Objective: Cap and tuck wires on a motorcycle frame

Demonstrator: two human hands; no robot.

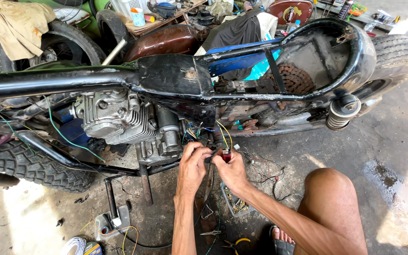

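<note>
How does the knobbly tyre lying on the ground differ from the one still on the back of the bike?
The knobbly tyre has chunky blocks and lies low at the left behind the frame; the rear tyre has fine ribbed tread and sits mounted under the mudguard at the right. Both are black, worn rubber.

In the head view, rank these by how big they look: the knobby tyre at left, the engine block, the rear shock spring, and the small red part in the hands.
1. Knobby tyre, largest.
2. Engine block, though it looks close to the tyre's visible part.
3. Rear shock spring.
4. Small red part, held between the left hand and right hand, smallest.
</note>
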